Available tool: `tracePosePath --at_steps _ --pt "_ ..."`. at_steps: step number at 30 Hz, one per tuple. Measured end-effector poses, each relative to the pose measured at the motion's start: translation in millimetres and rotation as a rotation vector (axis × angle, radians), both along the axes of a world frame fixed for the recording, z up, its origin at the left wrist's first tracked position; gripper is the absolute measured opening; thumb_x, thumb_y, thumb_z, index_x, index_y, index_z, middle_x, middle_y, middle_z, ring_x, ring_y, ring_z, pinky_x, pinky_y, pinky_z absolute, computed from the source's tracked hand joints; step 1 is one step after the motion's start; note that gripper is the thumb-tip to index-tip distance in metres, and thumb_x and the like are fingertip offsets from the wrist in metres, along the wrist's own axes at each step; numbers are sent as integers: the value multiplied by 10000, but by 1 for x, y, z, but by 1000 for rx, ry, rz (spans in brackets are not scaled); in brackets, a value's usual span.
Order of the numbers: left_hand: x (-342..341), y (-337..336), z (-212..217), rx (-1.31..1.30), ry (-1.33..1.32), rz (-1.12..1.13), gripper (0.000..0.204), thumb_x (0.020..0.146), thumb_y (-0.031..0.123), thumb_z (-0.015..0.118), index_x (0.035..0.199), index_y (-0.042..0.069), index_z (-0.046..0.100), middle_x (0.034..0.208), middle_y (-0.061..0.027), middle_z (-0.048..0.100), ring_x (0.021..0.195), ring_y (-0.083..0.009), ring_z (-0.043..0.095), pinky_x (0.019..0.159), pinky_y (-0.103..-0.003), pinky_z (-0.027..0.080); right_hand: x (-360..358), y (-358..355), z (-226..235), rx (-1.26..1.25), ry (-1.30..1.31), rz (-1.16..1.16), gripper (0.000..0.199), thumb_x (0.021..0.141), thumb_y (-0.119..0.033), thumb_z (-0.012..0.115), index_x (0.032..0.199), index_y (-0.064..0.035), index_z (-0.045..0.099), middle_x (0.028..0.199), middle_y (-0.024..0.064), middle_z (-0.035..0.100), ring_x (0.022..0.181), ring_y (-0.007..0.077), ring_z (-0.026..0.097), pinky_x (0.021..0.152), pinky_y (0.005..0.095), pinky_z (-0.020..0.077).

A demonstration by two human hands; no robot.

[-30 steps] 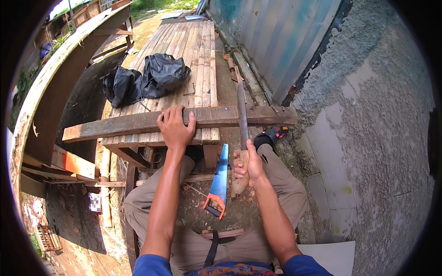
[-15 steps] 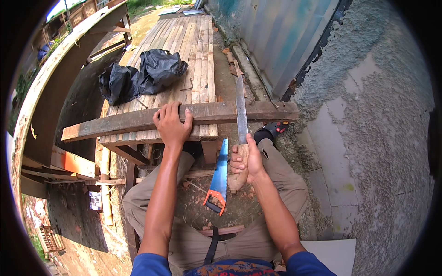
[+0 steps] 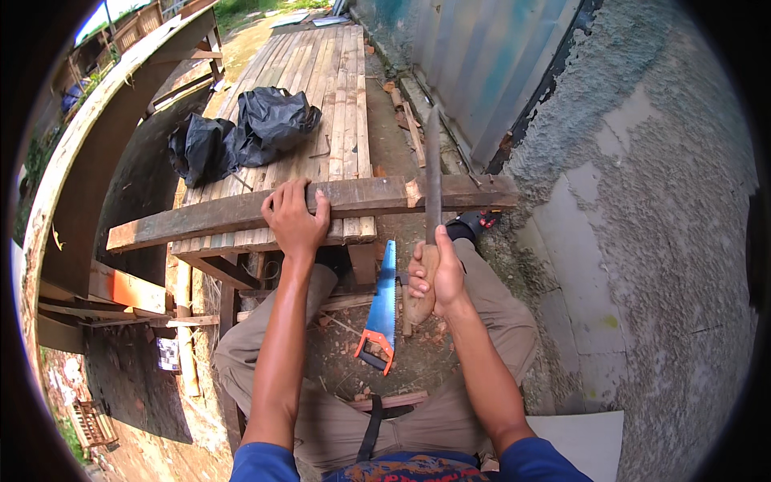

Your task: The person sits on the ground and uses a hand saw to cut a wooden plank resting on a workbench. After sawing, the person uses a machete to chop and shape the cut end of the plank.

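We see the left hand (image 3: 295,218) pressed flat on a plank (image 3: 241,213) that lies across the end of the slatted desk (image 3: 333,80). The right hand (image 3: 434,277) grips the wooden handle of a machete (image 3: 432,169), its blade crossing the plank's right end. A blue saw (image 3: 382,309) lies on the ground between the knees. Black bags (image 3: 241,132) sit on the desk beyond.
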State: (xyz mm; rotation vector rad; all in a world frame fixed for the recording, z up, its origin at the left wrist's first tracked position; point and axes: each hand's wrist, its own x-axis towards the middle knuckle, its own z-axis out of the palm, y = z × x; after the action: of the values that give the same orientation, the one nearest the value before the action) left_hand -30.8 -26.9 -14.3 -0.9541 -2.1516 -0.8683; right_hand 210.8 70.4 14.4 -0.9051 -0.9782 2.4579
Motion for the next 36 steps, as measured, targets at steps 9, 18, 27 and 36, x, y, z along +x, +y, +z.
tracePosePath --at_steps 9,18,27,36 --pt "-4 -6 -3 18 16 17 320 868 286 636 1106 79 688 1085 -69 683 1145 -249 594 1055 -419 342 8 4 44 -1 144 -24 616 997 -722 382 866 -131 490 591 -37 404 383 78 350 400 266 334" --pt "-7 0 0 29 40 16 309 867 282 636 1095 80 688 1085 -65 687 1128 -250 600 1047 -422 342 2 -2 -8 -135 -86 150 649 982 -748 397 860 -123 522 592 -30 402 400 96 359 422 281 345" --pt "-3 -4 -3 21 34 16 298 872 273 628 1098 89 690 1077 -62 691 1130 -245 601 1047 -420 343 8 0 48 257 192 -199 646 999 -743 336 911 -120 479 618 4 416 418 101 371 418 269 350" --pt "-4 -6 -4 23 31 20 299 861 273 633 1094 95 692 1082 -57 692 1134 -236 603 1043 -411 345 13 -1 20 -76 -66 116 618 1004 -712 379 866 -120 493 600 -25 405 406 93 354 430 285 347"
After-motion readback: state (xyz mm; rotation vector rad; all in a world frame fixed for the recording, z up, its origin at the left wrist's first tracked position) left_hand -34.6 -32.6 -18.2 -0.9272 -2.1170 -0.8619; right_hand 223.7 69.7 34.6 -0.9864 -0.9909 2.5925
